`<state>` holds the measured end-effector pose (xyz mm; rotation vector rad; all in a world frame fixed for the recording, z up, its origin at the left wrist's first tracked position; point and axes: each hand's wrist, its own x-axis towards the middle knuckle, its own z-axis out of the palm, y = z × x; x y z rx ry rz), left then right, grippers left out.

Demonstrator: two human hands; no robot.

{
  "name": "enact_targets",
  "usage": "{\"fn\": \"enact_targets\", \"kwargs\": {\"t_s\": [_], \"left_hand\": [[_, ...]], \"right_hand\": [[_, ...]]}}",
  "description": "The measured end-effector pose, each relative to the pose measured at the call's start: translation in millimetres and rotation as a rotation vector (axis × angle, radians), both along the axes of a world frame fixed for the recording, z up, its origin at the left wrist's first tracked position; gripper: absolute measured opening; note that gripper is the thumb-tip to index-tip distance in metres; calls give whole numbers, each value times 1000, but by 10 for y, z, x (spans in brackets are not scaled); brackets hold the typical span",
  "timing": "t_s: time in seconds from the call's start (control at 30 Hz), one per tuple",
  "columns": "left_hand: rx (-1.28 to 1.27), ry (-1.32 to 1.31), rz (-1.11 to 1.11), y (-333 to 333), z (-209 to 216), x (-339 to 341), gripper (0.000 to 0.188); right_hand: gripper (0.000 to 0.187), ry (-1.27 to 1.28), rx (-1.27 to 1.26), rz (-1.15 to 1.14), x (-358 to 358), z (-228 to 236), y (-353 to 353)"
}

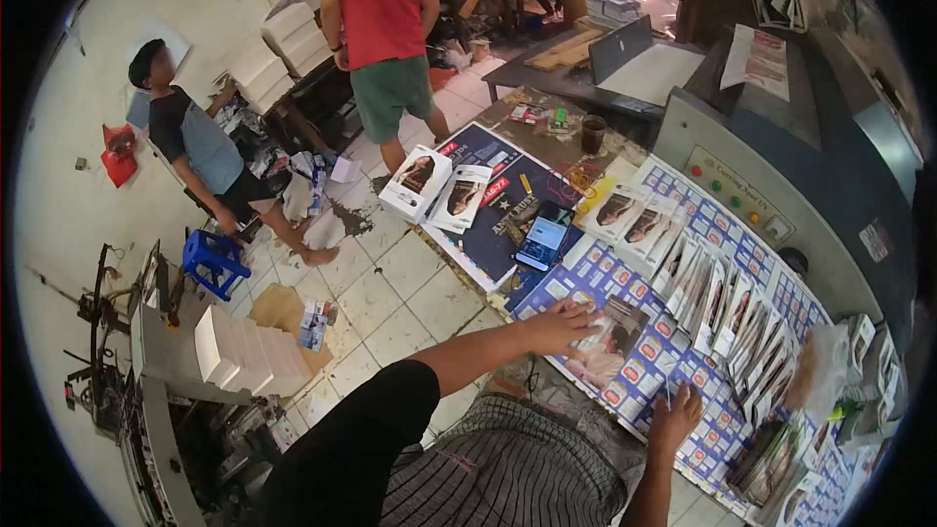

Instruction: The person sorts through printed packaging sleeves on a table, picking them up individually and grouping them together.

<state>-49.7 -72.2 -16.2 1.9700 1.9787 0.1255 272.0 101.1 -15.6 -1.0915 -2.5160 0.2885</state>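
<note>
My left hand (561, 329) lies with its fingers spread on a printed sheet or booklet (621, 328) that carries a photo of a person. That booklet rests on the blue patterned sheet (634, 412) covering the table. Further right, my right hand (675, 420) hovers over or rests on the same sheet with curled fingers. A thin pale sliver shows at its thumb; what it is, I cannot make out. Beyond both hands, a long row of overlapping booklets (717, 298) runs across the table. A phone (543, 238) with a lit screen lies past my left hand.
Stacked white booklets (415, 185) sit on a dark poster at the table's far left corner. A glass of dark drink (592, 135) stands behind. A large grey machine (732, 171) borders the right side. Two people stand beyond the table, near a blue stool (215, 262).
</note>
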Motion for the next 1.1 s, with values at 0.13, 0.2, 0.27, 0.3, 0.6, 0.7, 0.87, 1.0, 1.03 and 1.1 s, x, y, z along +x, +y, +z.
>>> {"fn": "enact_targets", "kwargs": {"t_s": [0.13,0.2,0.27,0.3,0.6,0.7,0.87,1.0,1.03,1.1], "left_hand": [[18,42,53,90,-51,175,74],[56,54,36,195,-66,198,74],[124,70,29,204,-154,231,74],[167,48,48,146,-211,188,75],[69,136,86,56,-101,77,74],[125,130,77,63,-92,99,73],[90,99,52,161,-34,226,73],[132,-2,83,67,-15,197,75],[129,-1,95,50,-17,182,75],[115,-229,147,22,24,62,75]], "right_hand": [[64,406,-705,28,-507,28,-344],[66,653,-1044,-43,-703,-4,-422],[61,646,-1287,-117,-886,145,-391],[52,618,-1434,-127,-979,267,-372],[40,439,-221,-24,-930,1058,-168],[44,315,-55,-189,-923,1145,150],[49,124,99,-102,-898,433,660],[50,14,-62,-220,-999,401,747],[53,29,-115,-238,-1008,439,733],[57,32,-144,-220,-1017,554,647]]}}
